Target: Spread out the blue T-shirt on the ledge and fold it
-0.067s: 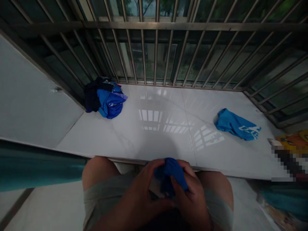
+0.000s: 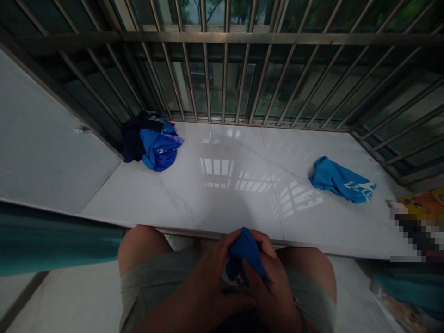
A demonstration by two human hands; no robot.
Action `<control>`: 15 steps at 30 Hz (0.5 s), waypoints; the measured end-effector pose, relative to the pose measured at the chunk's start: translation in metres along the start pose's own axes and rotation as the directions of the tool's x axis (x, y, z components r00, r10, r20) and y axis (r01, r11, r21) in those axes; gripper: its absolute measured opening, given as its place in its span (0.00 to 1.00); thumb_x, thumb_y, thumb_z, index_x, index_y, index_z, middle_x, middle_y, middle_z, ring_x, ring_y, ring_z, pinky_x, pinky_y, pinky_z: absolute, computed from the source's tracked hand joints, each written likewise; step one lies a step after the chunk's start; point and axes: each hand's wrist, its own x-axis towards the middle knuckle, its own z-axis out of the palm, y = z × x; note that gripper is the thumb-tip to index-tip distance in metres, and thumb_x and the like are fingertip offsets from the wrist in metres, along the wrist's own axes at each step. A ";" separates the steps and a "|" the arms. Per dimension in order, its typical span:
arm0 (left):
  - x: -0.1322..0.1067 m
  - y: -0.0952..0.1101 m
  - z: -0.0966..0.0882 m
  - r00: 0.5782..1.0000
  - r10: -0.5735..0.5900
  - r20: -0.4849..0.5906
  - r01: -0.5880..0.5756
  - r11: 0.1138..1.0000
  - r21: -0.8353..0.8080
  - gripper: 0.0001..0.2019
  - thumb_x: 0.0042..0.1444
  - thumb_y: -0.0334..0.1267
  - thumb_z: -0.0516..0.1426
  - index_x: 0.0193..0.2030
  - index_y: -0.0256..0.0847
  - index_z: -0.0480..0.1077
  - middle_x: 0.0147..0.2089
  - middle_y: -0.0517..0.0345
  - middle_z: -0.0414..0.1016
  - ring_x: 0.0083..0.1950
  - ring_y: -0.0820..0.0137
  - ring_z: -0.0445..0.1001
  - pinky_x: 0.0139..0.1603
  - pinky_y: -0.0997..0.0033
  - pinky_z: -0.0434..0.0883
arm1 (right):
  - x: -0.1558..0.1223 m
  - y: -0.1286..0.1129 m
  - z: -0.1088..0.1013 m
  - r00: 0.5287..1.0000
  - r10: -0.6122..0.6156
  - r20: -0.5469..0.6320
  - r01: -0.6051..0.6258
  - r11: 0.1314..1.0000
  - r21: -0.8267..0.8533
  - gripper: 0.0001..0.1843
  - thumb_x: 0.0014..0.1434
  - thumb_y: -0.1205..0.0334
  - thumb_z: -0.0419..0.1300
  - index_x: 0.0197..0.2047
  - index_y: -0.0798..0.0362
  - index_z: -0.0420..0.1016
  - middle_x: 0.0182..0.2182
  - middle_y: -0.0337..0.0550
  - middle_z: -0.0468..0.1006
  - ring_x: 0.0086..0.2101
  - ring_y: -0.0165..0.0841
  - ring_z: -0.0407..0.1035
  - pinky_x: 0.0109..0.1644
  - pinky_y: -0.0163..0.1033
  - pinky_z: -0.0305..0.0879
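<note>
Left hand (image 2: 208, 282): I see it low in the middle of the view, over my lap, its fingers (image 2: 227, 243) curled onto the left side of the bunched blue cloth (image 2: 245, 249).
Right hand (image 2: 277, 286): pressed close against the left one; its thumb lies across the front of the cloth and its fingers wrap the right side.
Grip: both sets of fingers are clamped on the cloth, which bulges up between them.
Blue cloth: wadded small, held above my shorts (image 2: 145, 286), just on the near side of the ledge edge and clear of the ledge itself.
Ledge (image 2: 222, 194): white glossy tile, running from left to right beyond my knees.
Clothes pile (image 2: 152, 143): dark and blue pieces heaped in the far left corner, well apart from my hands.
Blue garment (image 2: 338, 180): lies loose on the right of the ledge, white lettering showing.
Window bars (image 2: 225, 69): metal, along the far and right sides.
</note>
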 end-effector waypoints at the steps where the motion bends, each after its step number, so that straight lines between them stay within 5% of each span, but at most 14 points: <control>1: -0.001 0.001 0.000 0.999 0.027 0.023 -0.028 1.000 0.012 0.58 0.53 0.38 0.78 0.87 0.55 0.58 0.85 0.44 0.66 0.83 0.43 0.68 0.84 0.37 0.68 | -0.004 0.002 -0.002 0.998 -0.034 0.047 0.035 0.999 -0.025 0.21 0.83 0.50 0.55 0.68 0.44 0.83 0.71 0.52 0.77 0.65 0.45 0.78 0.69 0.47 0.79; 5: -0.003 -0.007 0.005 0.993 0.121 0.015 -0.121 0.993 0.003 0.58 0.56 0.31 0.72 0.89 0.58 0.53 0.87 0.47 0.62 0.85 0.47 0.66 0.86 0.40 0.66 | -0.011 0.006 -0.010 0.924 -0.227 0.309 0.253 0.966 -0.048 0.35 0.84 0.43 0.49 0.86 0.45 0.61 0.87 0.52 0.52 0.84 0.55 0.46 0.86 0.63 0.55; 8: 0.002 -0.018 0.016 0.991 0.024 -0.133 -0.042 0.990 -0.137 0.63 0.53 0.38 0.75 0.90 0.55 0.46 0.83 0.43 0.69 0.78 0.49 0.77 0.80 0.43 0.75 | -0.002 0.000 -0.012 0.842 -0.307 0.445 0.361 0.932 -0.040 0.38 0.82 0.38 0.53 0.86 0.45 0.61 0.85 0.51 0.59 0.85 0.58 0.37 0.87 0.71 0.41; 12: 0.013 -0.027 0.027 0.969 -0.097 -0.228 0.014 0.940 -0.342 0.38 0.56 0.43 0.72 0.74 0.50 0.73 0.73 0.47 0.81 0.72 0.52 0.82 0.77 0.48 0.78 | 0.009 -0.010 -0.016 0.797 -0.290 0.530 0.389 0.918 -0.081 0.34 0.79 0.49 0.61 0.83 0.47 0.65 0.74 0.50 0.77 0.85 0.54 0.44 0.87 0.73 0.32; 15: 0.016 -0.024 0.020 0.973 -0.123 -0.198 0.029 0.907 -0.421 0.19 0.62 0.47 0.68 0.58 0.46 0.82 0.61 0.49 0.88 0.64 0.54 0.86 0.72 0.54 0.80 | 0.006 -0.006 -0.016 0.868 -0.321 0.378 0.373 0.925 -0.071 0.28 0.77 0.65 0.61 0.76 0.41 0.72 0.69 0.45 0.82 0.79 0.42 0.63 0.88 0.60 0.51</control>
